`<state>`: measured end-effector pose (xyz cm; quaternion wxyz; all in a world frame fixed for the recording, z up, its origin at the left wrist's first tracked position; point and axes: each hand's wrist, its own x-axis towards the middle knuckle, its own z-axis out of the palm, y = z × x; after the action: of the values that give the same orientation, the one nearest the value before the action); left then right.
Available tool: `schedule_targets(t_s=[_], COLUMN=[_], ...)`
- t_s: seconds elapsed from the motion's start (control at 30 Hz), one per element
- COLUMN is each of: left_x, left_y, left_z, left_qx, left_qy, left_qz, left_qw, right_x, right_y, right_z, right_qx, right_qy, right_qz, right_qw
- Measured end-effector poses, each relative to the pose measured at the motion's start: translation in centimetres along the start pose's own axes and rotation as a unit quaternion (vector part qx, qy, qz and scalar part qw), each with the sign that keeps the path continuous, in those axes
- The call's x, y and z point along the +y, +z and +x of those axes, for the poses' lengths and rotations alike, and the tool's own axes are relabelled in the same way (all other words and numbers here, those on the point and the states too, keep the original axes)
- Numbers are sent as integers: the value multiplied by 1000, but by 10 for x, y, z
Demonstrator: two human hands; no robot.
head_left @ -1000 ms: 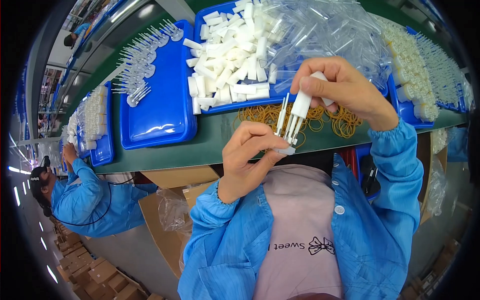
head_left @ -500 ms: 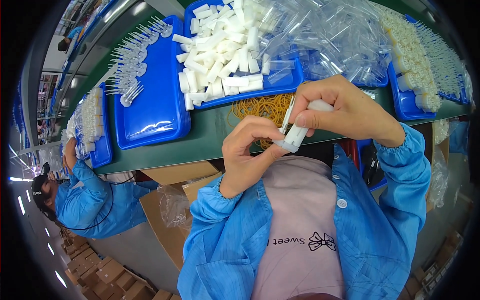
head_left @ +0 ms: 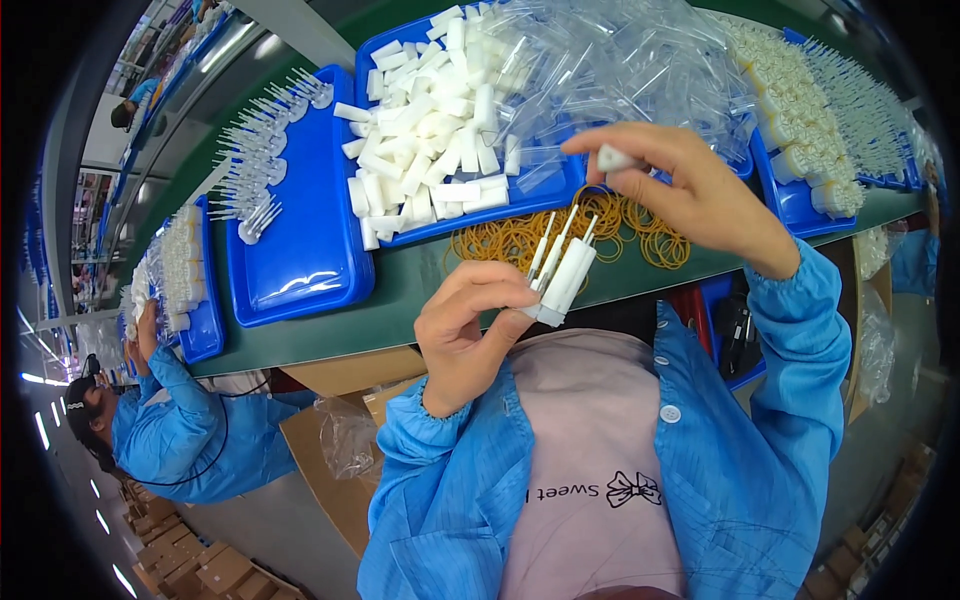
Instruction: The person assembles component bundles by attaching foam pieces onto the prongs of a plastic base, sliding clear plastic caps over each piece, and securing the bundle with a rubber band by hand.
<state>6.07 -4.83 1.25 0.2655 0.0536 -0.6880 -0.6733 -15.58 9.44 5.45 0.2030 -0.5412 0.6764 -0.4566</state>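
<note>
A: What's the left hand (head_left: 470,325) got?
B: It sits on the near side of the rubber bands (head_left: 500,237), thumb and fingers pinched around the base of a white plastic piece (head_left: 541,256). Its thin rods point toward the bands, and one white block (head_left: 570,273) stands on it beside the barer rods.
A: And the right hand (head_left: 690,195)?
B: Above the right end of the rubber bands, partly curled, a second white block (head_left: 618,158) between thumb and fingers, apart from the plastic piece.
A: Anything around?
B: Beyond the rubber bands, loose blocks (head_left: 425,135) heaped in a blue tray (head_left: 565,192); beyond and rightward, clear sleeves (head_left: 640,70).
</note>
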Motion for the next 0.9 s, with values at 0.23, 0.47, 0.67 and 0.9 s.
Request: schedule_targets(t_s=[0.23, 0.47, 0.67, 0.9], left_x=[4, 14, 21, 18], left_y=[3, -4, -9, 4], left_z=[14, 30, 41, 40], left_qx=[-21, -104, -173, -166], left_qy=[43, 79, 141, 251], left_qz=[95, 192, 198, 274], left_qw=[994, 973, 954, 913], right_x=[-5, -6, -25, -13], right_y=[12, 3, -31, -21], right_z=[-5, -3, 7, 9], right_qx=[-13, -54, -183, -204], right_qy=[-49, -97, 165, 120], right_qz=[-149, -129, 186, 207], right_qw=[987, 985, 951, 949])
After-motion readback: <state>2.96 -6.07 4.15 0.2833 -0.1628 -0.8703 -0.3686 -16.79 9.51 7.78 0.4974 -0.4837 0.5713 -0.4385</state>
